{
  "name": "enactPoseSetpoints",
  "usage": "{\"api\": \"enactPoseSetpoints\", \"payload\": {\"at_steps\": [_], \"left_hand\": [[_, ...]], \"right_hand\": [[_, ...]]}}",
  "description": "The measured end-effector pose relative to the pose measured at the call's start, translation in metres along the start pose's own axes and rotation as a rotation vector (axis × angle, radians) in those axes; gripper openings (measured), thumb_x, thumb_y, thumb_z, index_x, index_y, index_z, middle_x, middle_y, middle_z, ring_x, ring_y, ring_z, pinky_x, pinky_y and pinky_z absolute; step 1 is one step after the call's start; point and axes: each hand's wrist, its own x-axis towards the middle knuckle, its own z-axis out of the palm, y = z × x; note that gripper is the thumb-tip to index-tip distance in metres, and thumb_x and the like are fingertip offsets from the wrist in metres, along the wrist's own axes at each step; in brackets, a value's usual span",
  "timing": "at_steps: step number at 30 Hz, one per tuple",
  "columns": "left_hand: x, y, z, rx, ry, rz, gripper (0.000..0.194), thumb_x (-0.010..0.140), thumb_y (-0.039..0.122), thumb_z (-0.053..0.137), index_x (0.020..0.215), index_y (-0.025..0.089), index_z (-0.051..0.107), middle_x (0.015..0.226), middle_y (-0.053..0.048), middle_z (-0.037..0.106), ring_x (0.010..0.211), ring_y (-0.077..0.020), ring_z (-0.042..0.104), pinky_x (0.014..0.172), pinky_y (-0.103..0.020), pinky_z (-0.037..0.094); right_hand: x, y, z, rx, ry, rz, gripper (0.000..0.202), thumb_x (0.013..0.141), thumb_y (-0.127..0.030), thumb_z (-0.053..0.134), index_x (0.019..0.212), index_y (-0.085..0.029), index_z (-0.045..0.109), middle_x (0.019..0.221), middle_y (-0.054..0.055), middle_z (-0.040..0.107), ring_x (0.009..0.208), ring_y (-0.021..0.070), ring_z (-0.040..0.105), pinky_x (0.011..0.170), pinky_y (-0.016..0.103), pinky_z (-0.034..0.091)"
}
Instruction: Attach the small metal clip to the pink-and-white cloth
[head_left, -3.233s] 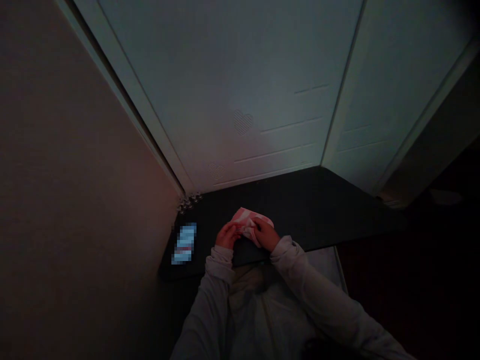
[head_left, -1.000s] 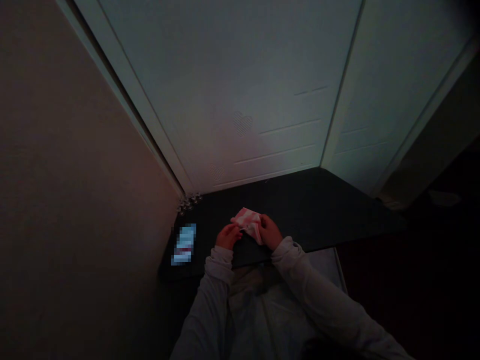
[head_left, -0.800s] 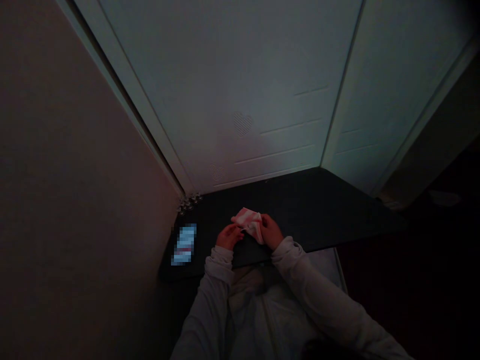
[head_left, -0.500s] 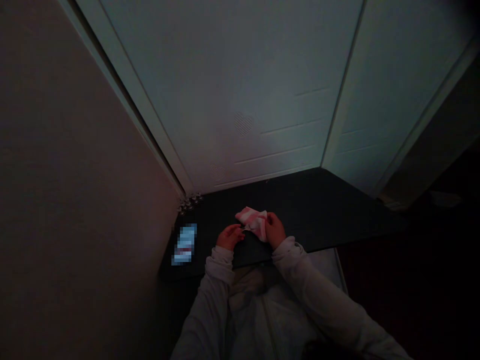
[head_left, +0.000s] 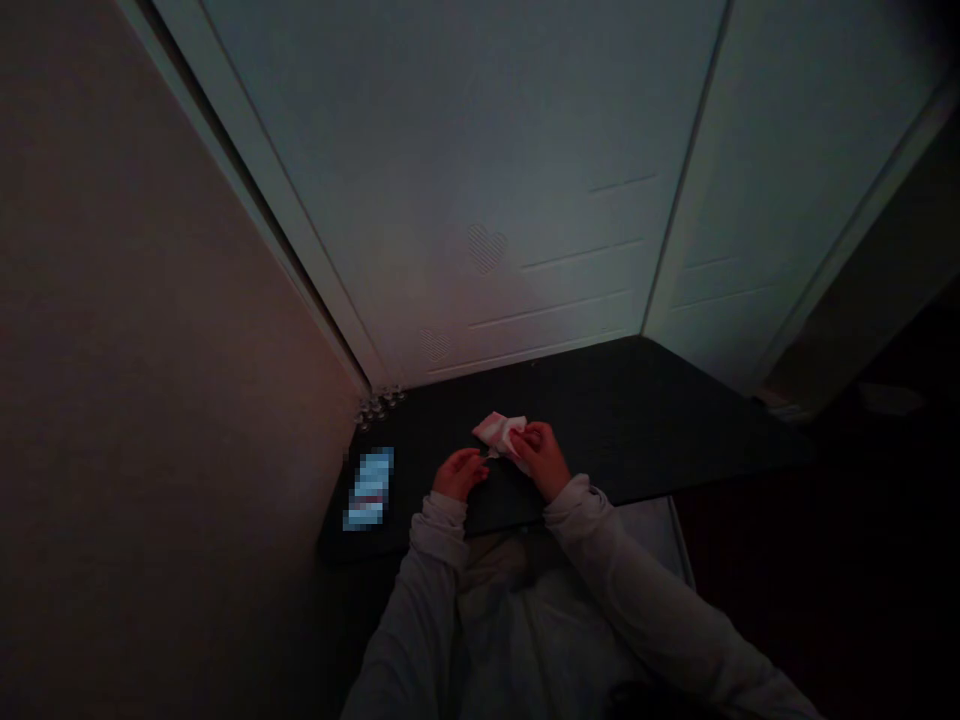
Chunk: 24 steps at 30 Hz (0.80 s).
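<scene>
A small pink-and-white cloth (head_left: 491,430) is held just over the dark table, folded or bunched up. My right hand (head_left: 546,462) is closed on its right side, with fingers and thumb gripping a whitish fold. On the other side my left hand (head_left: 459,475) has its fingers pinched together at a thin white strand or corner that runs to the cloth's lower left. In the dim light, I cannot make out exactly what the left fingertips hold. The cloth's right end is partly hidden behind my right fingers.
The dark tabletop (head_left: 637,420) meets a pale panelled door (head_left: 487,150) with heart patterns. A phone-like lit screen (head_left: 369,490), blurred out, lies at the left. Several small shiny objects (head_left: 379,405) cluster in the back left corner beside the wall (head_left: 150,350).
My right fingers have moved slightly up and left and folded over the cloth, which now looks smaller and shows more white. My left hand has stayed almost in place.
</scene>
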Motion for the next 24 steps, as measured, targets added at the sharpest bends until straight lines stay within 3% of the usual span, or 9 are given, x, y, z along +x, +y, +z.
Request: {"api": "enactPoseSetpoints", "payload": {"at_steps": [5, 9, 12, 18, 24], "left_hand": [[-0.002, 0.002, 0.001, -0.01, 0.013, -0.007, 0.036, 0.048, 0.027, 0.071, 0.077, 0.012, 0.055, 0.065, -0.003, 0.061, 0.053, -0.011, 0.057, 0.054, -0.024, 0.046], [-0.002, 0.003, 0.001, -0.042, 0.022, -0.015, 0.034, 0.051, 0.025, 0.07, 0.077, 0.012, 0.054, 0.063, -0.002, 0.061, 0.052, -0.0106, 0.057, 0.053, -0.024, 0.045], [-0.001, 0.003, -0.001, -0.051, 0.033, -0.029, 0.03, 0.054, 0.024, 0.068, 0.077, 0.012, 0.054, 0.064, -0.003, 0.061, 0.053, -0.0106, 0.057, 0.054, -0.024, 0.046], [-0.001, 0.004, -0.001, -0.092, 0.046, -0.039, 0.024, 0.06, 0.022, 0.064, 0.078, 0.012, 0.054, 0.064, -0.003, 0.061, 0.053, -0.0104, 0.057, 0.054, -0.025, 0.046], [-0.001, 0.004, -0.002, -0.105, 0.041, -0.038, 0.023, 0.06, 0.023, 0.064, 0.078, 0.012, 0.054, 0.064, -0.004, 0.061, 0.054, -0.0107, 0.057, 0.055, -0.025, 0.045]], "right_hand": [[-0.001, -0.004, -0.002, -0.233, -0.078, -0.099, 0.018, 0.067, -0.036, 0.054, 0.066, -0.018, 0.053, 0.077, 0.001, 0.058, 0.073, 0.0149, 0.054, 0.066, 0.027, 0.043], [-0.003, -0.011, -0.004, -0.388, -0.058, -0.233, 0.016, 0.068, -0.034, 0.053, 0.071, -0.019, 0.058, 0.086, 0.003, 0.052, 0.074, 0.0141, 0.051, 0.064, 0.026, 0.042], [-0.006, -0.018, -0.003, -0.479, -0.075, -0.285, 0.016, 0.07, -0.033, 0.052, 0.076, -0.021, 0.059, 0.081, 0.003, 0.052, 0.073, 0.0147, 0.05, 0.067, 0.028, 0.041], [-0.011, -0.027, 0.001, -0.468, -0.172, -0.33, 0.016, 0.072, -0.032, 0.051, 0.079, -0.021, 0.061, 0.08, 0.003, 0.055, 0.077, 0.0158, 0.051, 0.071, 0.029, 0.04], [-0.011, -0.025, 0.003, -0.432, -0.163, -0.329, 0.019, 0.071, -0.032, 0.052, 0.084, -0.02, 0.06, 0.084, 0.004, 0.055, 0.081, 0.016, 0.051, 0.072, 0.029, 0.04]]}}
